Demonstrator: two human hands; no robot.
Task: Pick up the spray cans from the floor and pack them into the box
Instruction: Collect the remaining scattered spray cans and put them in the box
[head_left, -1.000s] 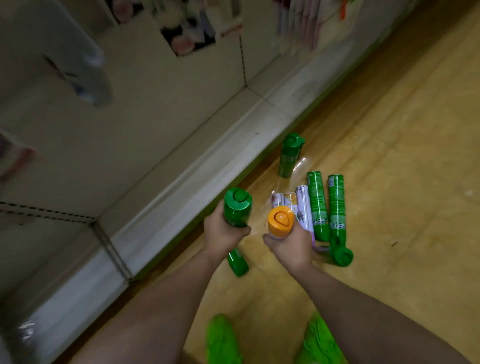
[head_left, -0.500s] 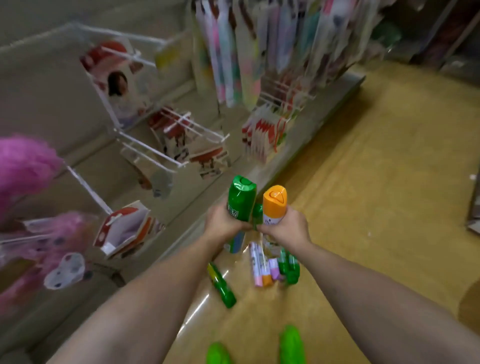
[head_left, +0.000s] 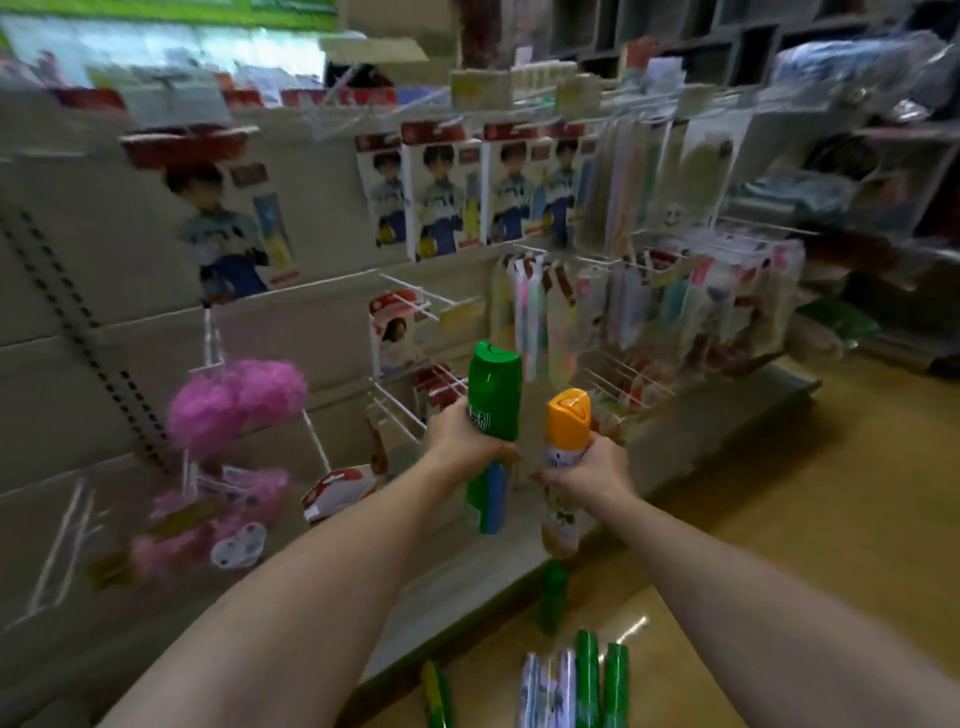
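Observation:
My left hand grips a tall green spray can upright around its middle. My right hand holds an orange-capped spray can upright beside it, the two cans a little apart. Both are raised at chest height in front of a shop shelf. Several more cans lie on the floor below: two green ones side by side, a pale lilac pack, a green can to the left and a standing green can by the shelf base. No box is in view.
A shelf unit with wire hooks, hanging packets and pink bath sponges fills the left and centre. Yellow-brown floor stretches to the right. Dark shelving stands at the far right.
The view has swung up from the floor to the shelves. Both hands rose with their cans, and the cans on the floor dropped to the bottom edge of the view.

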